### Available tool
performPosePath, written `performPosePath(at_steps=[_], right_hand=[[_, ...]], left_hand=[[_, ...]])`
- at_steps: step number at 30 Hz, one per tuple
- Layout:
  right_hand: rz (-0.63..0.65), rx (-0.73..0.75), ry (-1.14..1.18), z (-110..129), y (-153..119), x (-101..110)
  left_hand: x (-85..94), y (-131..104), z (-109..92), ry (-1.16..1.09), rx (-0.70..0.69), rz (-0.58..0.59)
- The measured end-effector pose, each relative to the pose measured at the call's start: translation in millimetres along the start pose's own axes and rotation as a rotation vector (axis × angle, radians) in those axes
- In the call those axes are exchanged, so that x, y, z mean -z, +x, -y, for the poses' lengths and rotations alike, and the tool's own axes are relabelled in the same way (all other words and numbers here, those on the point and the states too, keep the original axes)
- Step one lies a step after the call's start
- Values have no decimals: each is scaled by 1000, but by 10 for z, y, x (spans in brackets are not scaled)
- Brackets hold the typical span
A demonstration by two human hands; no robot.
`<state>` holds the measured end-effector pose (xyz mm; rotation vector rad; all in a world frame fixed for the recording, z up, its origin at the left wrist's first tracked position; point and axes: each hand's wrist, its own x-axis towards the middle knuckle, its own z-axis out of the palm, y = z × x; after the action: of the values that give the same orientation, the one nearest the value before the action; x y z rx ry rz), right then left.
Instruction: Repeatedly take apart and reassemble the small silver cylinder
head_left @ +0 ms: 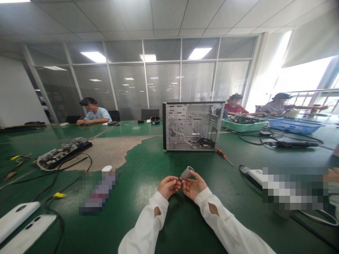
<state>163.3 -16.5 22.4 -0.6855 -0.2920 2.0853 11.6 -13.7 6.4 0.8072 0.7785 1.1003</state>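
Note:
In the middle of the head view, my right hand (194, 187) holds a small grey cylinder (186, 173) with a round rim, tilted, its end facing up and right. The thumb and fingers of that hand are around it. Close beside it on the left, my left hand (168, 187) has its fingers curled in, and nothing shows in them. Its fingertips come near the cylinder's lower end; whether they touch is unclear. Beyond both hands stands an open computer case (192, 127) with cables inside. A red-and-black screwdriver (224, 156) lies by its lower right corner.
Green (245, 125) and blue baskets (295, 126) stand at the back right, near loose cables. On the left are a power strip (65, 154), a white mouse (107, 168) and white phone-like devices (33, 234). Several people sit around the green table (143, 158).

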Motion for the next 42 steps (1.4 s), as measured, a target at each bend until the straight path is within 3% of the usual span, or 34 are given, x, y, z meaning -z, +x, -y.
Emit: performPosePath(at_steps=[4,10,17,20,28,33,38,42], right_hand=[[-94,100,-135,-35,46,-13],[-216,492,-586,-143,226,64],[-241,939,-1350,-177,148,96],[-225,1056,-1498,-186,102,86],[-134,1011,-1354,-213,94,77],[-83,988,-1290,-208,63,34],[-8,868,-1288,-187,43,6],[73,805,-1153,-187,45,-6]], left_hand=[[1,8,4,1,5,-3],[6,13,-3,-23,15,-14],[-2,18,3,-22,26,-82],[-10,31,35,26,10,-70],[28,86,138,233,-153,-104],[31,67,96,146,-60,-102],[-3,16,32,24,-19,-97],[-14,-9,-3,-15,24,-95]])
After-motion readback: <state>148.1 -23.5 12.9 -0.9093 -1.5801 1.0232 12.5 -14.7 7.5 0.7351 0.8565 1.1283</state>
